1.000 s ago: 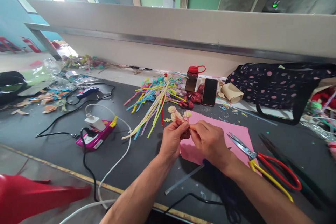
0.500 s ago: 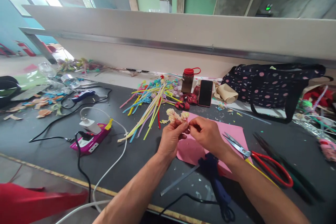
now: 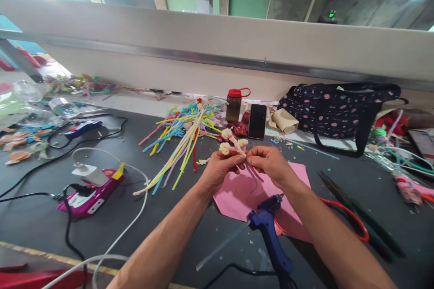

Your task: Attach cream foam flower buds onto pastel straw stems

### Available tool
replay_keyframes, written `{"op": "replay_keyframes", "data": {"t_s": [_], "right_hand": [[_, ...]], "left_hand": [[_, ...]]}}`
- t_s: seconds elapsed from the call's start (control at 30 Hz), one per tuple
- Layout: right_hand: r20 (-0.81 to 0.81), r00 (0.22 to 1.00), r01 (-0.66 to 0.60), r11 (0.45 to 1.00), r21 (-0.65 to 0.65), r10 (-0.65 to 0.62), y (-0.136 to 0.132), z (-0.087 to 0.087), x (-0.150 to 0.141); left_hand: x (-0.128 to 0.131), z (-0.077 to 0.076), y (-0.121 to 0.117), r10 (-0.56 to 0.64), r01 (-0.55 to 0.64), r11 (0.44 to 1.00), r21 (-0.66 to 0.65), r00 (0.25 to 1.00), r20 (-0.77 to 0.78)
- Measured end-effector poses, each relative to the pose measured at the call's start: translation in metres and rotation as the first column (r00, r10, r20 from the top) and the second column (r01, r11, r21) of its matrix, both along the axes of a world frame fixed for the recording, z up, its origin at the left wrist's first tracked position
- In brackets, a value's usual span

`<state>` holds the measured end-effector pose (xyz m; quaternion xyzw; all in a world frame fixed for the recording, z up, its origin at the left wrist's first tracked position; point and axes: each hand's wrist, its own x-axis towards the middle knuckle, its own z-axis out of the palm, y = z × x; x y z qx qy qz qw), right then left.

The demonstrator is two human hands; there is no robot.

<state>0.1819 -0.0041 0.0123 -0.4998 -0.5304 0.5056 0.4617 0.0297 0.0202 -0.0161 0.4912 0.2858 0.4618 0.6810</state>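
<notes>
Flower piece sat in both hands, held up above the pink sheet. Pale fuzzy heads pointed up and to the left; thin stems trailed down to the right, so long axis slanted. Left hand: fingers nearly closed, thumb and fingertips pinching the piece just below the heads. Right hand: fingers curled, tips pinched on it at the join, just beside the left fingertips.

Glue gun lay below the hands, partly on the sheet, nozzle near the right forearm, clear stick out to the lower left. Red-handled scissors partly hidden by that forearm. Dark tabletop showed between power strip and left forearm. Fuzzy stem bundle lay beyond, left of bottle and phone. Front table edge showed lower left; pale panel stood behind, concrete room past it.
</notes>
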Motion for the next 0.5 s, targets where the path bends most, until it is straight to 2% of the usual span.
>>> {"op": "replay_keyframes", "data": {"t_s": [0.17, 0.3, 0.5], "right_hand": [[0.115, 0.989, -0.084, 0.995, -0.044, 0.089, 0.0013, -0.0015, 0.0001], [0.203, 0.977, -0.070, 0.997, -0.019, 0.073, -0.0004, -0.0030, -0.0003], [0.193, 0.978, -0.080, 0.997, -0.001, 0.079, -0.0053, 0.0024, 0.0023]], "left_hand": [[-0.0053, -0.0099, -0.0012, -0.022, 0.021, 0.999, -0.041, 1.000, -0.012], [-0.0073, -0.0088, -0.0031, 0.004, -0.007, 0.999, -0.051, 0.999, -0.043], [-0.0056, -0.0046, -0.0068, -0.052, 0.061, 0.990, -0.125, 0.996, 0.071]]}}
